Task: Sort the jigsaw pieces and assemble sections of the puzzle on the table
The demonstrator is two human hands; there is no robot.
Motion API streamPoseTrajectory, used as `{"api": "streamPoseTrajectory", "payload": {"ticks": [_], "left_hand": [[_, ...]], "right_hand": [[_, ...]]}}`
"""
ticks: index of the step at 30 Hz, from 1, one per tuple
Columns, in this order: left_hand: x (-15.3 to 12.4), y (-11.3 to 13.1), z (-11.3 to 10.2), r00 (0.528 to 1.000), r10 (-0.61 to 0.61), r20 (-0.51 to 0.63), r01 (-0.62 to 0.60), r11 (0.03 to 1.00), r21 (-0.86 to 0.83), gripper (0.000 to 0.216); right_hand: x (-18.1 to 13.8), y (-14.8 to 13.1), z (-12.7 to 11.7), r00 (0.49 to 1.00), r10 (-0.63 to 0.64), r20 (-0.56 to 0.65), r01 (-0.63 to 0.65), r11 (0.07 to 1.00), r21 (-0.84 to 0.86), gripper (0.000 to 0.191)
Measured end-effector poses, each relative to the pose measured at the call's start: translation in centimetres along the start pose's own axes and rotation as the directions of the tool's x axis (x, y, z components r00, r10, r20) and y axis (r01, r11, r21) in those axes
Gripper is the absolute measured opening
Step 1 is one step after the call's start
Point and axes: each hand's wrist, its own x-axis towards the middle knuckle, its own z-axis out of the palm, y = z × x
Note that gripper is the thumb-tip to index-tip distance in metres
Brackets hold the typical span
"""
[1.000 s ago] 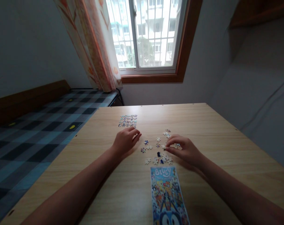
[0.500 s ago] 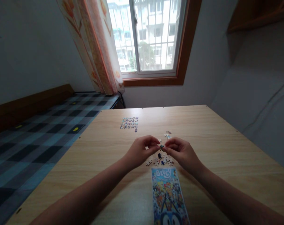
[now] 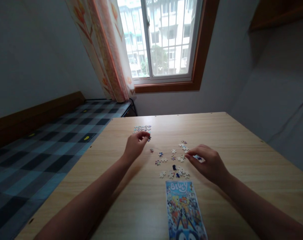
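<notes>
My left hand (image 3: 136,144) is over the near edge of a joined block of jigsaw puzzle pieces (image 3: 142,128), hiding part of it. Its thumb and fingers are pinched on a puzzle piece, mostly covered by the fingertips. A dark piece (image 3: 149,138) shows just beside them. To the right, my right hand (image 3: 207,162) has thumb and forefinger closed at the edge of the loose puzzle pieces (image 3: 180,159); whether a piece is between them I cannot make out. A blue piece (image 3: 197,157) lies partly behind that hand.
A puzzle box or picture sheet marked "Bluey" (image 3: 183,210) lies at the near side of the wooden table (image 3: 111,200). More loose pieces (image 3: 180,172) lie just beyond it. A bed with a checked cover (image 3: 66,133) adjoins on the left; a window (image 3: 163,40) is ahead.
My hands, together around a small piece before, have parted. The left has gone forward and left to the joined block; the right has shifted right. The view has turned slightly left.
</notes>
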Motion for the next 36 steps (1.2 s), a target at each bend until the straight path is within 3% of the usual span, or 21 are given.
{"api": "streamPoseTrajectory", "payload": {"ticks": [1,5,8,13,26,36], "left_hand": [[0.7,-1.3,-0.5,0.999,-0.014,-0.029,0.016,0.997,0.077,0.021],[1.5,-4.8,-1.5,0.993,-0.114,0.041,0.099,0.958,0.271,0.019],[1.0,-5.2,-1.4,0.992,-0.116,0.041,0.09,0.912,0.4,0.019],[-0.1,-4.3,-1.3,0.999,-0.018,0.044,-0.013,0.789,0.614,0.02],[-0.6,-4.3,-0.6,0.988,-0.029,0.154,-0.082,0.743,0.665,0.032],[-0.7,-4.4,-0.3,0.983,-0.01,0.184,-0.121,0.718,0.686,0.032]], "right_hand": [[0.0,0.6,-0.2,1.0,0.017,-0.011,-0.017,1.0,-0.023,0.016],[-0.3,1.9,-0.2,0.997,0.076,-0.029,-0.078,0.994,-0.071,0.02],[-0.5,1.9,0.0,0.997,0.074,0.003,-0.073,0.994,-0.078,0.021],[-0.8,1.7,0.1,0.999,0.042,0.03,-0.039,0.997,-0.072,0.018],[-1.1,1.9,0.6,0.986,0.084,0.147,-0.083,0.996,-0.014,0.018],[-1.0,1.7,0.5,0.984,0.082,0.157,-0.08,0.997,-0.018,0.018]]}}
